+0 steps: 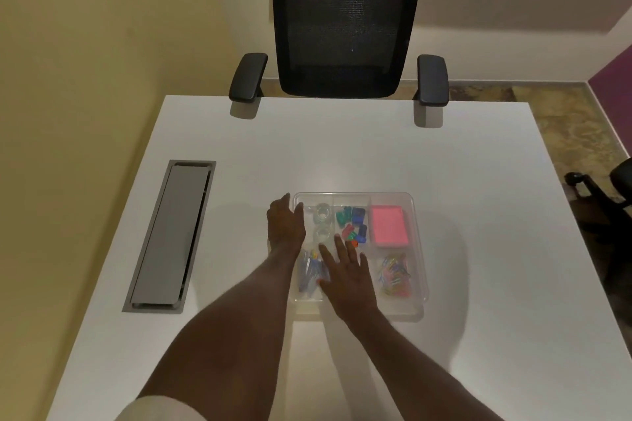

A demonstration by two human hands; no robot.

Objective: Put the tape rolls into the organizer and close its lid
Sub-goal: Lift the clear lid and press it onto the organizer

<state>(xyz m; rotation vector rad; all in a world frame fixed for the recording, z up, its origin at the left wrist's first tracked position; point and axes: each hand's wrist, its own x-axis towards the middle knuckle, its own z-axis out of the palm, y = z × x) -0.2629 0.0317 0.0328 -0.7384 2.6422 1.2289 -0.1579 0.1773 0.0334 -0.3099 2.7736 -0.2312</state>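
Note:
A clear plastic organizer [415, 215] with compartments lies on the white table, its transparent lid lying flat over it. Two clear tape rolls [322, 211] sit in its far left compartment, one behind the other. My left hand [285, 224] rests against the organizer's left edge, fingers together, thumb over the rim. My right hand [347, 272] lies flat on top of the lid near the front left, fingers spread. Neither hand holds anything.
Other compartments hold coloured clips [354, 224], a pink sticky-note pad [390, 225], coloured paper clips [395, 275] and blue pens [309, 272]. A grey cable hatch [172, 236] is set into the table at the left. A black office chair [345, 20] stands beyond the far edge.

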